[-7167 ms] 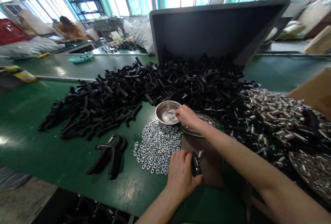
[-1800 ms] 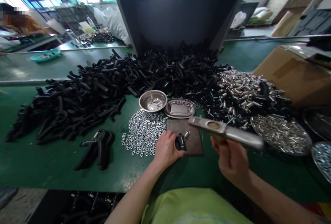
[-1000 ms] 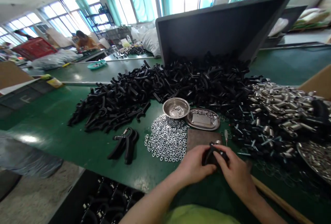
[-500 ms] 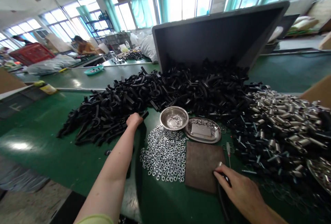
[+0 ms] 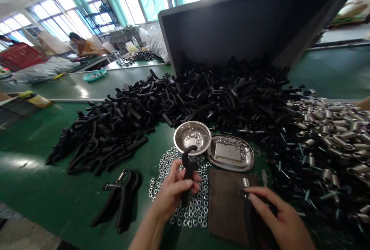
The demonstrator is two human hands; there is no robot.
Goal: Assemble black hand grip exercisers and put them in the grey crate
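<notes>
My left hand is closed around a black plastic handle with a hooked top, held upright above the scattered metal nuts. In my right hand, between thumb and fingers, is another black handle at the right side of a brown board. A small metal coil spring shows at its upper end. To the left of my left hand lies an assembled black hand gripper with two legs and a spring.
Behind my hands stand a steel bowl and an oval steel tray with small parts. A heap of black handles spills from a tipped grey bin. Springs and bolts are piled at right. A person sits farther back.
My left hand has come back from the heap toward me, bringing a black handle over the nuts. My right hand stays by the board with its handle. The view has tilted down.
</notes>
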